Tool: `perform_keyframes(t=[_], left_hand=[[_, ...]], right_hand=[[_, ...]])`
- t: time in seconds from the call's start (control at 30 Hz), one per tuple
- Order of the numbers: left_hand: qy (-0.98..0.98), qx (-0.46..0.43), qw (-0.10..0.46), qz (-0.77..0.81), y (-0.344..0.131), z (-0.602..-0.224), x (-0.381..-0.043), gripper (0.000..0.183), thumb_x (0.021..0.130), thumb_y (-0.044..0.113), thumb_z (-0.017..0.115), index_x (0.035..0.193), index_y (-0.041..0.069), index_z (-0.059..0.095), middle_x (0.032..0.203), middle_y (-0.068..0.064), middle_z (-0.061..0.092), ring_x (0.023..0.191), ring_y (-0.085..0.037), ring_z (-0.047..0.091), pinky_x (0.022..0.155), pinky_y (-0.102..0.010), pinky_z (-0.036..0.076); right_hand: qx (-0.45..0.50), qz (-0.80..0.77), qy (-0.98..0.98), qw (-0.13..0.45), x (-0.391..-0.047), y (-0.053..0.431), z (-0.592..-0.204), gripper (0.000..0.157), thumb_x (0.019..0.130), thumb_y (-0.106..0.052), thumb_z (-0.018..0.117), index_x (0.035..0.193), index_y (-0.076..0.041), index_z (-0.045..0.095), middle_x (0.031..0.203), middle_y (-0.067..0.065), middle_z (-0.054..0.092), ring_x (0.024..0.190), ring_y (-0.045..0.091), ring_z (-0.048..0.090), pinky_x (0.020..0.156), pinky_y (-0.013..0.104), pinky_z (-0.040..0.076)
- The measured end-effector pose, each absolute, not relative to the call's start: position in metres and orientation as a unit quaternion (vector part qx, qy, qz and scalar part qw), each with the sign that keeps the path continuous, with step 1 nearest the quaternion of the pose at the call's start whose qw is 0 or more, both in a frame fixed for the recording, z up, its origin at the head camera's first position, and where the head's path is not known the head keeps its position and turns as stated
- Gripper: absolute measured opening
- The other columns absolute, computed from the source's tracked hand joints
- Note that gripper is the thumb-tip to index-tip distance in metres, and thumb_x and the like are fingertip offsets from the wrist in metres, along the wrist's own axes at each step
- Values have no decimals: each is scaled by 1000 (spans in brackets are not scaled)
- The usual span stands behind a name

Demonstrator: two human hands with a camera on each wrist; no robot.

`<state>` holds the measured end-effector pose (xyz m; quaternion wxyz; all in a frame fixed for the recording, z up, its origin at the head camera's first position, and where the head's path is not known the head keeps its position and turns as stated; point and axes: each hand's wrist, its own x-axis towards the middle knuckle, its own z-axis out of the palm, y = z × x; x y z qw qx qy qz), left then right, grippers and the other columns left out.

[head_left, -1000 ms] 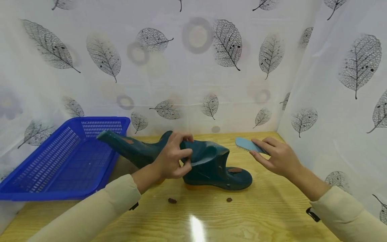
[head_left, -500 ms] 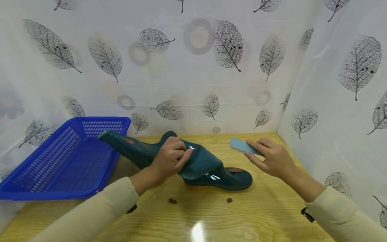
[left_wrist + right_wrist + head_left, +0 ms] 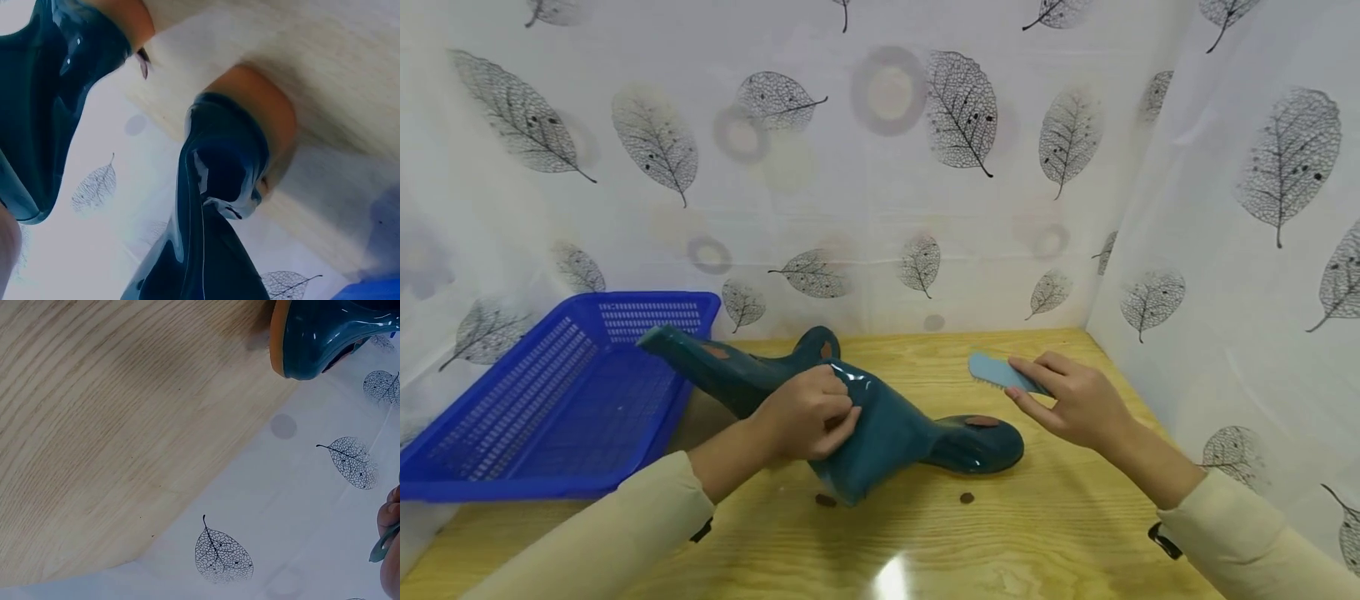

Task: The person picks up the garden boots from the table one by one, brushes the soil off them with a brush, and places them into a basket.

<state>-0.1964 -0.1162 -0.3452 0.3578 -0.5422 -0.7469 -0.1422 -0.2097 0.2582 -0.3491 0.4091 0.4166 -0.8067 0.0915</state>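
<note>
In the head view my left hand (image 3: 805,412) grips the shaft of a dark teal rubber rain boot (image 3: 887,433), fingers curled at its upper edge. The boot's toe points right and bears a brown patch (image 3: 982,422); its shaft leans left and its top hangs toward the front. Behind my left hand lies a second teal boot (image 3: 741,367), its shaft reaching left over the basket's rim. My right hand (image 3: 1075,400) pinches a light blue brush (image 3: 992,371), bristles down, to the right of the boots and apart from them. The left wrist view shows the second boot's orange sole (image 3: 262,106).
A blue plastic basket (image 3: 658,433) stands at the left. Small brown lumps, one left (image 3: 825,501) and one right (image 3: 967,498), lie on the wooden table (image 3: 1037,533) in front of the boots. A white leaf-patterned sheet (image 3: 865,183) hangs behind and at the sides.
My left hand has taken hold of the boot's shaft and drawn it left and toward me, so its top now tips frontward. My right hand with the brush has shifted slightly left and lower.
</note>
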Motion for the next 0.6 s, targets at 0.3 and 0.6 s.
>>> perform_keyframes(t=[0.3,0.6], left_hand=[[-737,-576,317,-155,-118,-346,-166,36,79,11,56,48,18,39,48,7,30,46,-4,28,56,-18,21],[-750,-550,266,-252,-108,-344,-126,36,74,5,60,50,20,38,48,11,30,47,3,27,53,-7,22]], right_hand=[[434,95,-804,396,-208,261,-354,45,92,-46,50,104,-7,71,76,1,59,54,3,45,46,20,37],[445,95,-804,382,-205,266,-360,40,89,-42,57,106,-8,70,78,0,60,54,2,45,46,18,37]])
